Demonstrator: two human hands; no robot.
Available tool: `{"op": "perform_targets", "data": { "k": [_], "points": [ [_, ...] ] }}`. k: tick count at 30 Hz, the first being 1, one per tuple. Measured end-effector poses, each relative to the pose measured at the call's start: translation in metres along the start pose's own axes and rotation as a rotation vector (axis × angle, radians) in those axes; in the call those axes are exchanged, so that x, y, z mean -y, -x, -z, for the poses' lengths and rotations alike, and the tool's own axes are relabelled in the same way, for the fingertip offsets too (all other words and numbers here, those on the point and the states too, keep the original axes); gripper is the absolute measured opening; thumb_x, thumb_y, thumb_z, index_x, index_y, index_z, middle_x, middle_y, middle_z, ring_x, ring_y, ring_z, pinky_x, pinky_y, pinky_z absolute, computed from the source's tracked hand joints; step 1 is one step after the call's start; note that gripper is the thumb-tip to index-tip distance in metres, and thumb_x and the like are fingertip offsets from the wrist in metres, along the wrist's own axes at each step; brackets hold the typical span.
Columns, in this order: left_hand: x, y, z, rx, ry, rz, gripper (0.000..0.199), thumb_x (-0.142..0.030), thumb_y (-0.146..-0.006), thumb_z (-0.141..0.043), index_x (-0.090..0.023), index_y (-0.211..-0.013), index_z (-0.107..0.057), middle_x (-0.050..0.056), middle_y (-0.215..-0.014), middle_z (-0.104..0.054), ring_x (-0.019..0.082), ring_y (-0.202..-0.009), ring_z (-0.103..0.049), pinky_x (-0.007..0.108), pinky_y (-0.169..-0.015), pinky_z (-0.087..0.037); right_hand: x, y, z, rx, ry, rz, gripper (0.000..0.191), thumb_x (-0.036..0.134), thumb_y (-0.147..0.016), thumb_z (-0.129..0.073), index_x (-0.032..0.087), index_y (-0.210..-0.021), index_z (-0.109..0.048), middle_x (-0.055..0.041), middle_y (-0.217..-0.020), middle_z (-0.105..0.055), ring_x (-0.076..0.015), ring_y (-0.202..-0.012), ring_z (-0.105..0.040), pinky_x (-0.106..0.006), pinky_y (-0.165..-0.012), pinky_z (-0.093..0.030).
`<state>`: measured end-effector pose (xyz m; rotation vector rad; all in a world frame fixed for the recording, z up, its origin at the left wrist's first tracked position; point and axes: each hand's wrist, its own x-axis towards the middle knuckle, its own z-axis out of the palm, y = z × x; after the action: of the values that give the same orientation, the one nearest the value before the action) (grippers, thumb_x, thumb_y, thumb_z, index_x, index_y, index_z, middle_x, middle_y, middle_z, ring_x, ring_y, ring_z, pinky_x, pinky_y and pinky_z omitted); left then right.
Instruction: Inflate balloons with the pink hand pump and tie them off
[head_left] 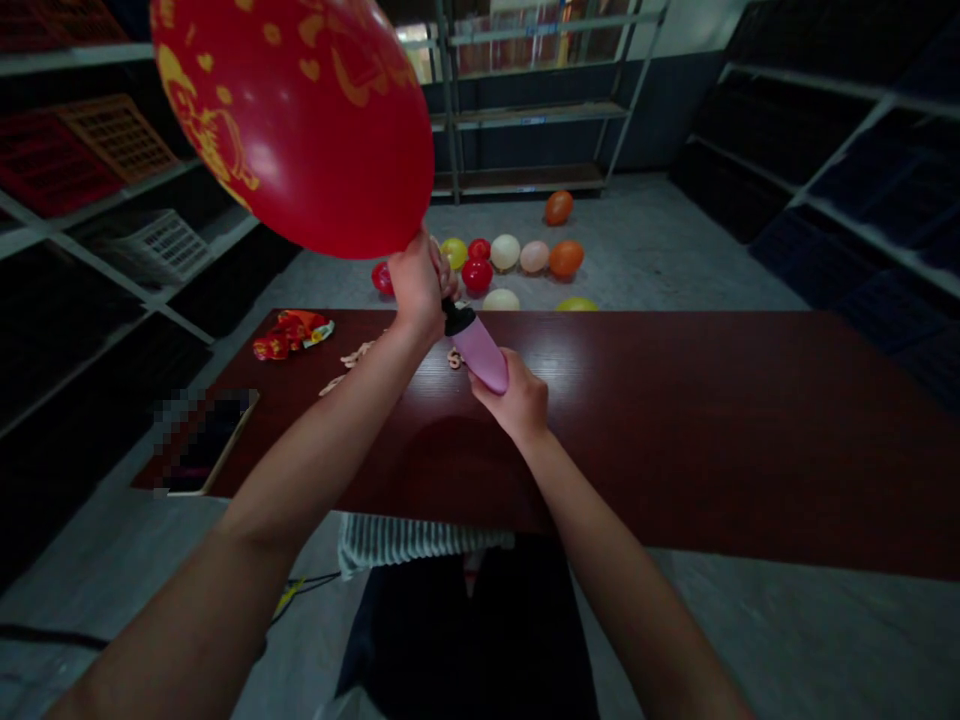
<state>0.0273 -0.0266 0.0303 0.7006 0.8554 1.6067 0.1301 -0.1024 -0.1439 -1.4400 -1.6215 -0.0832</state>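
Observation:
A large inflated red balloon (322, 130) with yellow printed figures fills the upper left. At its neck my left hand (420, 280) is closed, gripping the balloon where it meets the black nozzle end of a pink hand pump (480, 352). My right hand (517, 395) is wrapped around the lower end of the pump's pink body. The pump tilts up and left above the table. The balloon's mouth and the nozzle tip are hidden behind my left fingers. Several limp, pale uninflated balloons (357, 354) lie on the table beside my left forearm.
The dark brown table (712, 420) spans the view. A red crumpled packet (289, 333) and a tablet-like device (206, 440) lie at its left. Several inflated balloons (505, 252) rest on the floor beyond. Metal shelves (532, 120) stand behind and on both sides.

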Motion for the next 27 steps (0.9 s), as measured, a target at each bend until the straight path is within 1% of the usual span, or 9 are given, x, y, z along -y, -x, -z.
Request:
{"op": "perform_targets", "data": {
  "k": [3,6,8,10,12,14,18,23,27],
  "points": [
    [-0.005,-0.001,0.026,-0.037,0.052,0.009,0.058,-0.043,-0.107,-0.045,-0.021,-0.057,-0.024,-0.007,-0.040,-0.021,0.007,-0.033,-0.018,0.026,-0.038,-0.016,0.001,0.001,0.000,0.046,-0.023,0.088,0.047,0.049,-0.087,-0.069,0.020,-0.123,-0.063,-0.0084,-0.111,-0.078,-0.0244,-0.090,-0.077,-0.034,-0.076,-0.060],
    [-0.006,0.000,0.063,-0.126,0.164,0.055,0.056,-0.042,-0.104,-0.050,-0.021,-0.060,-0.025,-0.008,-0.041,-0.021,0.007,-0.032,-0.019,0.024,-0.037,-0.020,0.003,0.002,0.001,0.101,0.014,0.209,0.051,0.048,-0.088,-0.070,0.021,-0.130,-0.062,-0.0091,-0.122,-0.075,-0.0245,-0.098,-0.076,-0.034,-0.082,-0.060],
    [-0.007,0.003,0.089,-0.193,0.238,0.076,0.053,-0.038,-0.104,-0.049,-0.021,-0.060,-0.025,-0.008,-0.041,-0.021,0.007,-0.032,-0.020,0.023,-0.037,-0.021,0.004,0.004,0.001,0.132,0.066,0.292,0.048,0.046,-0.088,-0.070,0.021,-0.129,-0.064,-0.0094,-0.118,-0.076,-0.0239,-0.094,-0.076,-0.032,-0.080,-0.058],
    [-0.011,0.006,0.112,-0.250,0.303,0.079,0.050,-0.033,-0.104,-0.044,-0.021,-0.061,-0.024,-0.008,-0.041,-0.021,0.007,-0.031,-0.021,0.023,-0.037,-0.021,0.006,0.005,0.002,0.156,0.117,0.369,0.045,0.047,-0.089,-0.069,0.019,-0.124,-0.066,-0.0090,-0.106,-0.079,-0.0224,-0.086,-0.075,-0.031,-0.076,-0.057],
    [-0.019,0.008,0.132,-0.293,0.347,0.078,0.049,-0.032,-0.105,-0.040,-0.021,-0.061,-0.022,-0.008,-0.041,-0.020,0.008,-0.031,-0.021,0.023,-0.037,-0.022,0.008,0.006,0.003,0.172,0.159,0.440,0.043,0.049,-0.090,-0.068,0.018,-0.119,-0.068,-0.0084,-0.097,-0.079,-0.0211,-0.079,-0.074,-0.031,-0.072,-0.054],
    [-0.030,0.010,0.147,-0.325,0.368,0.064,0.048,-0.031,-0.105,-0.039,-0.020,-0.062,-0.021,-0.008,-0.041,-0.020,0.007,-0.031,-0.020,0.022,-0.037,-0.022,0.010,0.007,0.004,0.173,0.191,0.503,0.043,0.051,-0.092,-0.066,0.017,-0.117,-0.068,-0.0085,-0.094,-0.078,-0.0205,-0.077,-0.073,-0.031,-0.070,-0.053],
    [-0.061,0.013,0.167,-0.359,0.384,0.011,0.047,-0.031,-0.106,-0.037,-0.021,-0.063,-0.022,-0.008,-0.041,-0.021,0.007,-0.030,-0.020,0.022,-0.038,-0.022,0.012,0.007,0.005,0.144,0.205,0.578,0.044,0.052,-0.092,-0.066,0.015,-0.117,-0.067,-0.0094,-0.096,-0.078,-0.0201,-0.076,-0.072,-0.031,-0.070,-0.052],
    [-0.103,0.018,0.181,-0.403,0.367,-0.097,0.048,-0.034,-0.107,-0.038,-0.020,-0.064,-0.021,-0.007,-0.042,-0.021,0.007,-0.031,-0.021,0.023,-0.038,-0.023,0.014,0.008,0.008,0.131,0.185,0.602,0.043,0.050,-0.092,-0.067,0.015,-0.118,-0.066,-0.0101,-0.098,-0.079,-0.0205,-0.078,-0.073,-0.032,-0.072,-0.053],
    [-0.123,0.017,0.180,-0.334,0.289,-0.157,0.052,-0.040,-0.104,-0.047,-0.021,-0.062,-0.022,-0.005,-0.041,-0.023,0.010,-0.033,-0.022,0.025,-0.039,-0.026,0.018,0.009,0.010,0.135,0.145,0.574,0.045,0.051,-0.092,-0.067,0.014,-0.117,-0.067,-0.0108,-0.099,-0.079,-0.0219,-0.079,-0.074,-0.033,-0.071,-0.055]
  ]
}}
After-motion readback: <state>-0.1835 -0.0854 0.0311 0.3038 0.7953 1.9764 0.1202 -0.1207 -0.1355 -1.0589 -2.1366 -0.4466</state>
